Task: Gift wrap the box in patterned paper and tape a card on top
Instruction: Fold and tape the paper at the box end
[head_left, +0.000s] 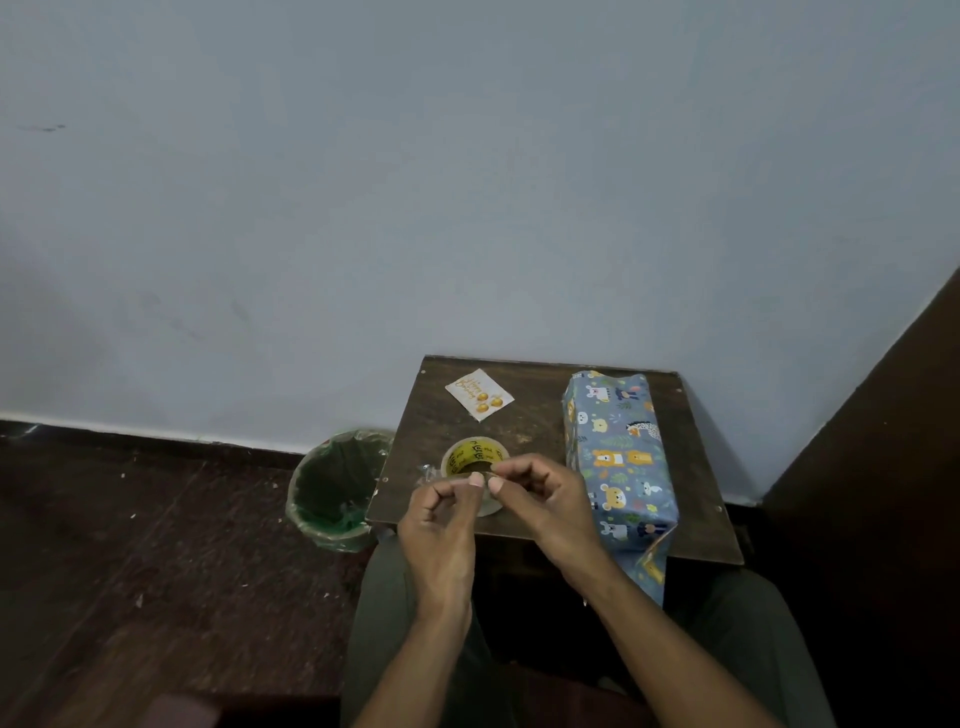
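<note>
— What's around you there?

— A small dark wooden surface (540, 431) pushed against a pale blue wall (467, 182). To its left, on the dark floor (130, 545), stands a bin (337, 491) lined with a green bag. My knees in dark trousers sit under the near edge.

— Anything in the way?

— My own hands cover the near side of the tape roll (474, 460), which stands on the surface just behind my fingers. Nothing lies between me and it.

— And your grip?

— My left hand (441, 525) and right hand (545, 501) are raised together over the near edge, thumbs and forefingers of both pinched on a clear strip of tape (485, 475) drawn from the roll. A crumpled clear bit shows at the left of my left fingers; I cannot tell whether it is part of the same strip.

— Where's the box?

— The wrapped box (618, 457), in blue paper with animal prints, lies lengthwise along the right side of the surface, just beside my right hand but not touching it. A loose flap of its paper hangs over the near edge.

— The card?

— The card (479, 394) lies flat at the far left, beyond the roll, apart from both hands.
</note>
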